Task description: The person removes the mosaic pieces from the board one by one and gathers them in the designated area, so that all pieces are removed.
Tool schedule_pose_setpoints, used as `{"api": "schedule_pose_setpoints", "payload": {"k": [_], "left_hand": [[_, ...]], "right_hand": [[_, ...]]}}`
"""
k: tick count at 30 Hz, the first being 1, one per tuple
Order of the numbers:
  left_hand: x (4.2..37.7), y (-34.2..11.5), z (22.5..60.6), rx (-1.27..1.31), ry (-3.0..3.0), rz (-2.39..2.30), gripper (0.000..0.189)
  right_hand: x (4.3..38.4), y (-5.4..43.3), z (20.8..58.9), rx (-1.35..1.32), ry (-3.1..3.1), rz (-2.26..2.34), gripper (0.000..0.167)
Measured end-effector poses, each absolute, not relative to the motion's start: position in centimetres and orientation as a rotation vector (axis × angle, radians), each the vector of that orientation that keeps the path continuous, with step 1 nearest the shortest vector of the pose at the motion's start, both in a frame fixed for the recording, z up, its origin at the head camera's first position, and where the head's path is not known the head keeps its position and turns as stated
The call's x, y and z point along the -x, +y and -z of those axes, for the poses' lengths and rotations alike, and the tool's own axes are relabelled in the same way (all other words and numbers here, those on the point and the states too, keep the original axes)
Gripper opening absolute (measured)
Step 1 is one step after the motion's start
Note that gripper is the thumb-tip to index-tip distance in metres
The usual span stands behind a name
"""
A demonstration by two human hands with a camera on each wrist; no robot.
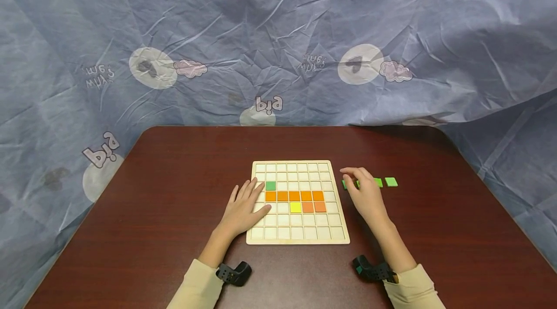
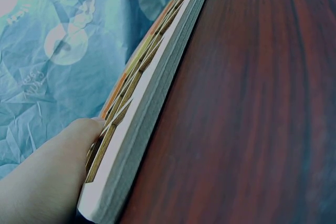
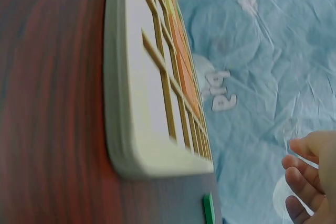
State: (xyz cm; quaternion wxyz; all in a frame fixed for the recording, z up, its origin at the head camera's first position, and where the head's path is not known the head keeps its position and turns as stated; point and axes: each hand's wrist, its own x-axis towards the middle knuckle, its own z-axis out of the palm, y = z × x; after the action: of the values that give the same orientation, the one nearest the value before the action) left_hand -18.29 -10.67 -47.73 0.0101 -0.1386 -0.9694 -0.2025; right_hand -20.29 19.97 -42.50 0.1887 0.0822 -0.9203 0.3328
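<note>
Right of the frame's centre, we are seeing a row of green tiles running left to right beside the gridded board, partly hidden by the nearer right hand. We are finding its fingers loosely bent, visibly holding nothing; the left hand is resting, fingers spread, on the board's left side.
</note>
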Motion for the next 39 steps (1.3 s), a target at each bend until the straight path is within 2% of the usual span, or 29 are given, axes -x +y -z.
{"api": "schedule_pose_setpoints", "payload": {"k": [16,39], "left_hand": [[18.4,-10.6,48.0,0.438,-3.036,0.645,0.068],[18.4,-10.6,47.8,0.438,-3.033,0.626,0.067]], "right_hand": [[20.1,15.0,42.3,-0.336,-2.679,-1.033,0.022],[20.0,13.3,42.2,-0.424,-2.655,-1.060,0.021]]}}
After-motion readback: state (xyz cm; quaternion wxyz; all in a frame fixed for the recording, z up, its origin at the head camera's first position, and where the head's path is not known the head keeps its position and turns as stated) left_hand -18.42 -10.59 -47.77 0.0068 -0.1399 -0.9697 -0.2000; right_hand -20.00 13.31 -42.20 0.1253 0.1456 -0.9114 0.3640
